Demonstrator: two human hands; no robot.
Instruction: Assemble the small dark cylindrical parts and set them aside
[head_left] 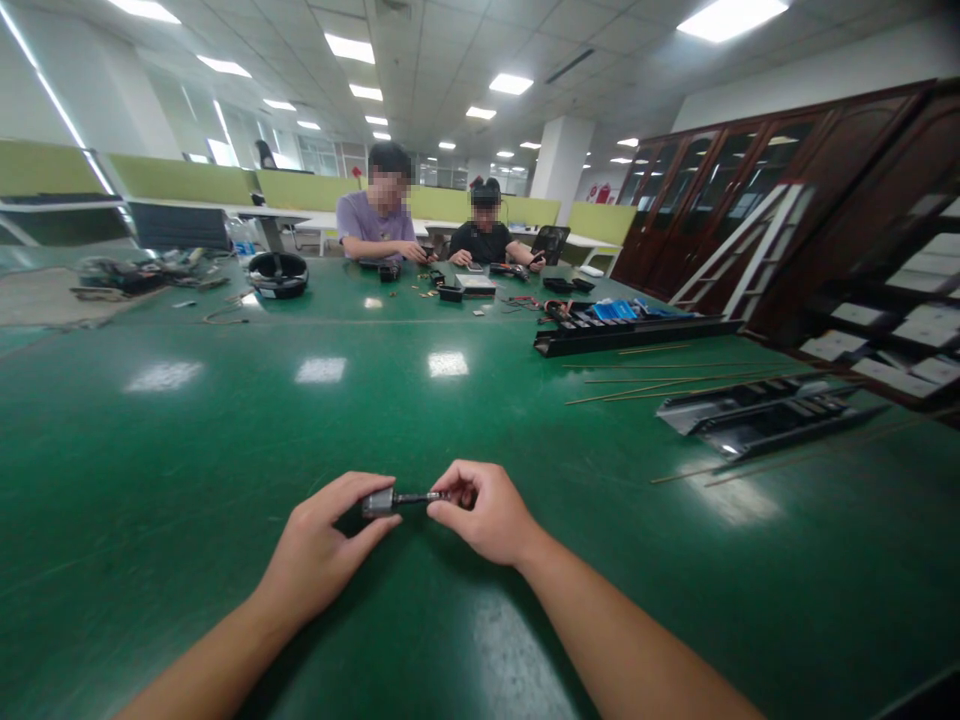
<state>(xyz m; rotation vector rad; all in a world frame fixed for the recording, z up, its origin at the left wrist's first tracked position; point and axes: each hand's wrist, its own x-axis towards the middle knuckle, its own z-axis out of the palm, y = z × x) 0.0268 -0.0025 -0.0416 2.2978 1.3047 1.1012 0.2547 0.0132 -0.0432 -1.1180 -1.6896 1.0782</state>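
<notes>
Low over the near part of the green table, my left hand closes its thumb and fingers around a small grey block-shaped piece. A short, thin dark stem or cable runs from that piece to the right. Its far end is pinched between the thumb and fingertips of my right hand, which partly hide it. The stem lies nearly level and straight between both hands. What kind of device it is, I cannot make out.
Black metal channels and thin rods lie to the right. Behind them is a long black tray with blue parts. Two people work across the table. A black ring-shaped object and tangled parts sit far left.
</notes>
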